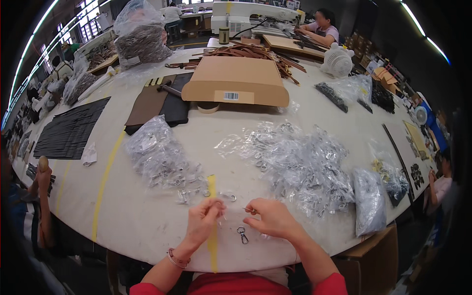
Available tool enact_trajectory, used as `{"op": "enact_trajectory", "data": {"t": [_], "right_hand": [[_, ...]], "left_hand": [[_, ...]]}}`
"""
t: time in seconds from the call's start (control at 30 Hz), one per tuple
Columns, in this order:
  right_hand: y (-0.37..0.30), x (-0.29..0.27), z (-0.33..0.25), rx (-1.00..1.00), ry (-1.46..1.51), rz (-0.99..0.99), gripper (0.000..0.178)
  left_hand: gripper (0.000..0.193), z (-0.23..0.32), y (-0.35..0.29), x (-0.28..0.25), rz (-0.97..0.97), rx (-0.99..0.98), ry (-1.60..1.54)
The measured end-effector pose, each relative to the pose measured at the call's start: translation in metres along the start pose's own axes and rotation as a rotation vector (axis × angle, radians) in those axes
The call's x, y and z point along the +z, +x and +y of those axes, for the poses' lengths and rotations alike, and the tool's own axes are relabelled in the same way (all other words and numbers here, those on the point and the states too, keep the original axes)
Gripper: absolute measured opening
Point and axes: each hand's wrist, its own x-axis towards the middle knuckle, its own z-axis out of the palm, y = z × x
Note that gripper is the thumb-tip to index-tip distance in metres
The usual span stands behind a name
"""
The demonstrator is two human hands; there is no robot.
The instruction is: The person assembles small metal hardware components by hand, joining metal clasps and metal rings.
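Observation:
My left hand [201, 221], a bracelet on its wrist, is closed in a pinch with a bit of clear plastic, seemingly a small bag [223, 212], showing at its fingertips. To its right, my right hand [273, 217] pinches a thin, shiny metal piece [248, 210] whose kind is too small to tell. Just below the gap between my hands, a metal swivel snap hook [242, 235] lies bare on the table. Beyond my fingers is a small bagged metal hook [229, 197]. A large heap of small clear bags with metal hardware [305, 167] spreads ahead of my right hand.
Another pile of bagged hardware [160, 152] lies ahead left. Farther off are a cardboard box [233, 76], a hammer [169, 89], brown straps [241, 51] and black strips [69, 129]. A full plastic bag [368, 201] sits near the right edge. Other people work around the table.

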Motion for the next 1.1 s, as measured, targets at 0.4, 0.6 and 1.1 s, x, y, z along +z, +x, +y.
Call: {"op": "enact_trajectory", "data": {"t": [0.4,0.6,1.1], "right_hand": [[-0.018,0.016,-0.01,-0.063,0.238,-0.057,0.016],[-0.036,0.023,-0.016,-0.062,0.645,0.472,0.016],[-0.016,0.033,0.0,-0.363,-0.133,0.51,0.022]], "left_hand": [[0.013,-0.001,-0.01,-0.027,-0.018,-0.277,-0.555],[0.013,-0.002,-0.013,-0.006,-0.122,-0.369,-0.646],[0.024,0.008,-0.011,0.012,-0.177,-0.249,-0.522]]}}
